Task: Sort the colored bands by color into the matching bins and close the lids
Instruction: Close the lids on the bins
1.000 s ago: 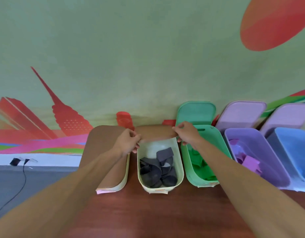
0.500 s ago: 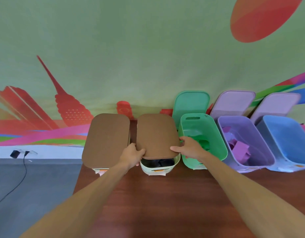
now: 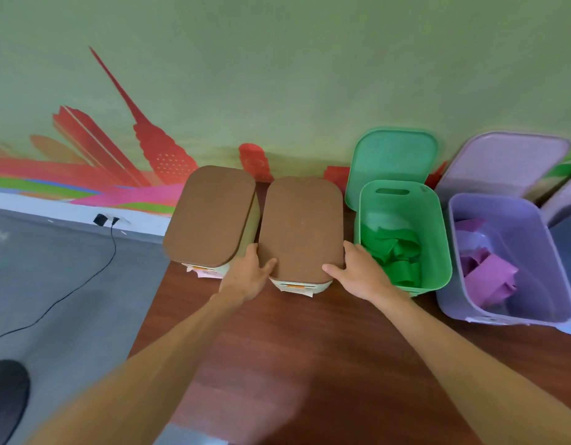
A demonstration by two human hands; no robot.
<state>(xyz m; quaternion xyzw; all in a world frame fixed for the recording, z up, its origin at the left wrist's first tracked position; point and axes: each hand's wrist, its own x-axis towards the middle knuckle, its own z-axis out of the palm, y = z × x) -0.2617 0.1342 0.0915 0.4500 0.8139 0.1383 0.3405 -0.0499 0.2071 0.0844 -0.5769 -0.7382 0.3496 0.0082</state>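
On the wooden table [image 3: 293, 348], left hand [image 3: 248, 275] and right hand [image 3: 358, 275] each clasping a near corner of the brown lid [image 3: 301, 226], thumbs on top, cream bin [image 3: 297, 286] beneath.

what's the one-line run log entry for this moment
left hand: holds second brown lid, near-left corner | right hand: holds its near-right corner | lid: down on cream bin | green bin: open | purple bin: open

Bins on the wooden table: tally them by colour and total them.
Cream rectangular plastic bins under brown lids: 2
Green rectangular plastic bin, open: 1
Purple rectangular plastic bin, open: 1
Blue bin, cut off at right edge: 1
Total: 5
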